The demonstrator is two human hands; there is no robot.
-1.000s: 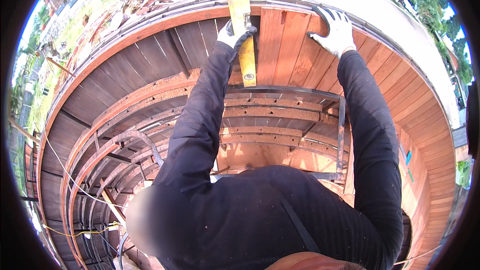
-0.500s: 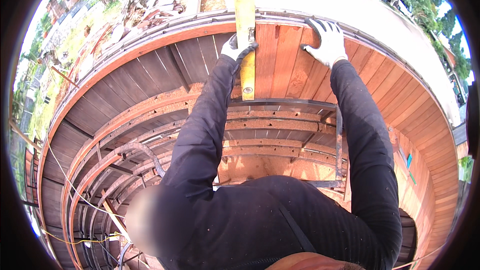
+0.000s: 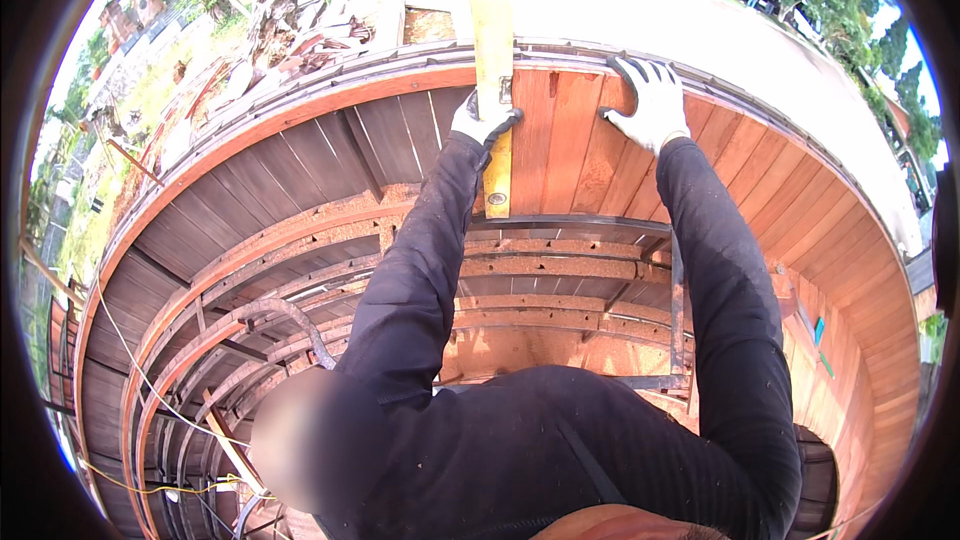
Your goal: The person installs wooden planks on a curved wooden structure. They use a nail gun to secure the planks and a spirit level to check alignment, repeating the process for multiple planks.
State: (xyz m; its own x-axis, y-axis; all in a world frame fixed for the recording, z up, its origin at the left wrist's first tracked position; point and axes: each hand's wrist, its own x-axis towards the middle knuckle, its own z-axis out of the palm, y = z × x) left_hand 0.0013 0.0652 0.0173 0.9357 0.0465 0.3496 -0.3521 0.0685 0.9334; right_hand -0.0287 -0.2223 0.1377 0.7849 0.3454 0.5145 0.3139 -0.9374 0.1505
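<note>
Here, the left hand [image 3: 487, 118] holds the level [image 3: 494, 60] closed-fisted against the planks [image 3: 570, 130]; right hand [image 3: 652, 100], spread flat beside it, should steady them.

Both arms, sleeved in black, stretch forward to the curved wall of reddish wooden planks [image 3: 570, 130]. The white-gloved left hand [image 3: 484, 117] is curled closed near the wall's top rim, wrist straight. The white-gloved right hand [image 3: 648, 100], to its right, lies flat on the planks, fingers spread, fingertips at the rim.
</note>
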